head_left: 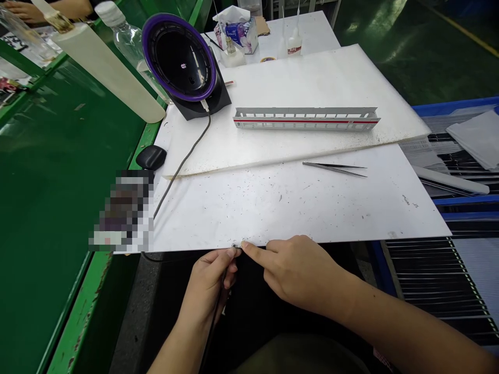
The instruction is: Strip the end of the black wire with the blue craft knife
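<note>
My left hand (212, 280) is closed in a pinch at the front edge of the white tabletop. A thin black strip (212, 324) runs down from it past the wrist; whether it is a cable or a plastic strip I cannot tell. A tiny dark end (235, 246) shows by the left fingertips. My right hand (298, 267) meets it with the index fingertip, the other fingers curled and the thumb hidden. Tweezers (335, 167) lie on the tabletop (234, 208). Farther back, a long grey train-car shell (306, 122) with a red stripe rests on a white foam sheet (273, 83).
A round black device (181, 59) with a purple rim and cable stands back left, near a plastic bottle (128, 41). A black mouse-like object (151, 157) and a blurred-out item (125, 208) lie left. Blue crates (456, 205) with black strips are right. Another person's hand (23, 11) shows top left.
</note>
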`<state>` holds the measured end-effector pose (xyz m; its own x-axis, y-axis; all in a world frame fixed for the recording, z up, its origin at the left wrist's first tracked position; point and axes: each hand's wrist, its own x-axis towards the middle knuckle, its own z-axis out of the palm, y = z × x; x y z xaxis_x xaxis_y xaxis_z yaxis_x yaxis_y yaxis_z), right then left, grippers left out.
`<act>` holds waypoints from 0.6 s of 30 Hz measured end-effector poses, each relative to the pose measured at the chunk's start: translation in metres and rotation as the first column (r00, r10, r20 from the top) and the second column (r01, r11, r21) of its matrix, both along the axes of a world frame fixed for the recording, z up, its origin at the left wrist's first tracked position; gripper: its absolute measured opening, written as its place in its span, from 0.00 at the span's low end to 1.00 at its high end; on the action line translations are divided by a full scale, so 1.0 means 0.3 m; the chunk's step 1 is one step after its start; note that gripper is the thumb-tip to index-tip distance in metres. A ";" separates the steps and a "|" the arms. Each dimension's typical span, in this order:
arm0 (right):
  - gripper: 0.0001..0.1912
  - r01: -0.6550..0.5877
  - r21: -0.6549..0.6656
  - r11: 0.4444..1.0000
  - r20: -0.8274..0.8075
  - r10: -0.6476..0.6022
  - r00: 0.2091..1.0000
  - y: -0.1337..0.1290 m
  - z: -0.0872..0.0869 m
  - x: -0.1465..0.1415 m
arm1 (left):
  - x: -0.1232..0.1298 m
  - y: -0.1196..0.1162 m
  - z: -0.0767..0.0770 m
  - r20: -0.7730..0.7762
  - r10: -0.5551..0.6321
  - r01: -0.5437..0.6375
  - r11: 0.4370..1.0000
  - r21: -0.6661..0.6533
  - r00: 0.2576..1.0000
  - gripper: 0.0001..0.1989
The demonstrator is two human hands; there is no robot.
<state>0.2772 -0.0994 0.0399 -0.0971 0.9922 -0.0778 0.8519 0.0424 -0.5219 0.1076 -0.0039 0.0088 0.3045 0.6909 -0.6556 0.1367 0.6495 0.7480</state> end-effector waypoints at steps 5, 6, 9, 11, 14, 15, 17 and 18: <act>0.29 0.004 -0.010 1.000 -0.034 -0.004 0.999 0.004 0.009 0.003 | 0.012 -0.001 0.013 0.002 0.013 -0.013 1.000 -0.013 1.000 0.13; 0.29 0.001 -0.014 1.000 -0.034 -0.002 0.999 0.004 0.009 0.003 | 0.013 -0.001 0.015 0.000 0.014 -0.014 1.000 -0.014 1.000 0.13; 0.28 0.001 -0.017 1.000 -0.033 -0.002 0.999 0.004 0.007 0.001 | 0.013 0.000 0.016 -0.002 0.012 -0.012 1.000 -0.018 1.000 0.12; 0.28 0.000 -0.011 1.000 -0.028 0.000 1.000 0.004 0.006 0.000 | 0.009 0.001 0.014 0.000 0.006 -0.006 1.000 -0.013 1.000 0.12; 0.27 -0.014 -0.001 1.000 0.003 0.014 1.000 0.004 0.005 -0.002 | 0.003 0.004 0.010 -0.005 -0.005 0.005 1.000 -0.013 1.000 0.12; 0.27 -0.018 0.002 1.000 0.017 0.018 1.000 0.004 0.006 -0.002 | 0.003 0.005 0.010 -0.007 -0.006 0.006 1.000 -0.014 1.000 0.12; 0.27 -0.025 0.007 1.000 0.030 0.025 0.999 0.005 0.006 0.001 | 0.004 0.006 0.011 -0.009 -0.004 0.004 1.000 -0.011 1.000 0.12; 0.27 -0.024 0.007 1.000 0.021 0.024 0.999 0.006 0.006 0.003 | 0.006 0.006 0.013 -0.009 -0.003 0.003 1.000 -0.008 1.000 0.12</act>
<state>0.2779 -0.0977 0.0419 -0.1189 0.9902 -0.0731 0.8616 0.0663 -0.5033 0.1094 -0.0020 0.0126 0.3012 0.6846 -0.6638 0.1453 0.6550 0.7415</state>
